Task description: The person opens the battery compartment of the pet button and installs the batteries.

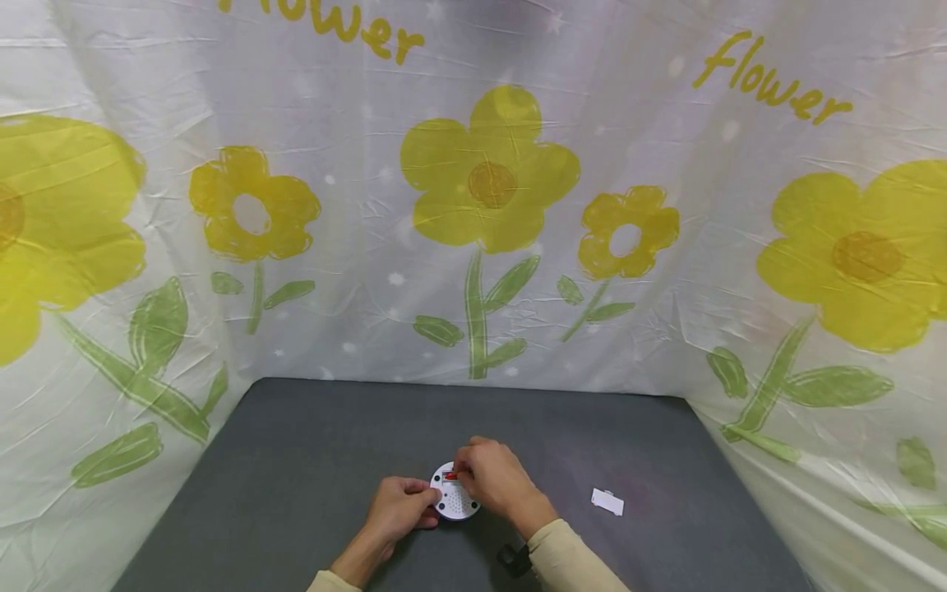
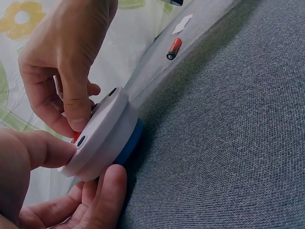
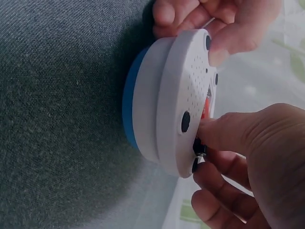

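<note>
A round white device [image 1: 460, 503] with a blue base layer [image 3: 129, 100] rests blue side down on the grey cloth. Its upturned face carries small black feet, a patch of tiny holes and an uncovered battery slot. My left hand [image 1: 399, 511] grips its left edge, thumb on the face and fingers beneath the rim. Over the slot, my right hand [image 1: 494, 478] pinches a red-and-black battery [image 3: 205, 110] between thumb and fingers. The battery's metal end shows by the fingertips in the right wrist view; the rest is partly hidden by the thumb.
A second red-and-black battery [image 2: 174, 48] lies loose on the cloth to the right. Farther right is a small white cover [image 1: 607, 501] with tabs. A black wrist camera [image 1: 514, 561] sits at my right wrist. Flower-printed curtains [image 1: 355, 247] enclose the grey table [image 1: 318, 436].
</note>
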The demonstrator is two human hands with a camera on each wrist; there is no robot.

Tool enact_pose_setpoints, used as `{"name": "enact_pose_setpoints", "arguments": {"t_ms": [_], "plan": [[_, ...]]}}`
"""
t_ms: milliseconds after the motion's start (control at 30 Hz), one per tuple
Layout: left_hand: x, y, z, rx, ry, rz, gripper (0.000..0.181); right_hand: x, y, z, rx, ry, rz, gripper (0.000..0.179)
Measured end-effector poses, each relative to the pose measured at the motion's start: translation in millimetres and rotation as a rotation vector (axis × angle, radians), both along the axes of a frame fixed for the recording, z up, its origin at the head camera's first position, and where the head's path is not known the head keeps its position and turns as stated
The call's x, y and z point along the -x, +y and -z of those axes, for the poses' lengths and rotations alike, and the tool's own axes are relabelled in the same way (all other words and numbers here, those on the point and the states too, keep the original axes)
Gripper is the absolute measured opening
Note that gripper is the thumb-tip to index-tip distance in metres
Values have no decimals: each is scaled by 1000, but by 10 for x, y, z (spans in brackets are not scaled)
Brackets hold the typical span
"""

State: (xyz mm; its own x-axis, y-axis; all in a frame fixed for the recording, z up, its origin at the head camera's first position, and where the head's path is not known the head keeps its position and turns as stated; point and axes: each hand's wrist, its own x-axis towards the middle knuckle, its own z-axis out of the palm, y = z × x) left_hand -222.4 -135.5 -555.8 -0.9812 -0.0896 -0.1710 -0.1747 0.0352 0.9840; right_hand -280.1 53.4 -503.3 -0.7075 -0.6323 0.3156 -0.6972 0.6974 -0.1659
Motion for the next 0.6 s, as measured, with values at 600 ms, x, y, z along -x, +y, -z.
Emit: {"name": "enact_pose_setpoints", "arguments": {"t_ms": [600], "plan": [[19,-5,33,1,-8,-4,31,118,293,6,215,-356,80,10]]}}
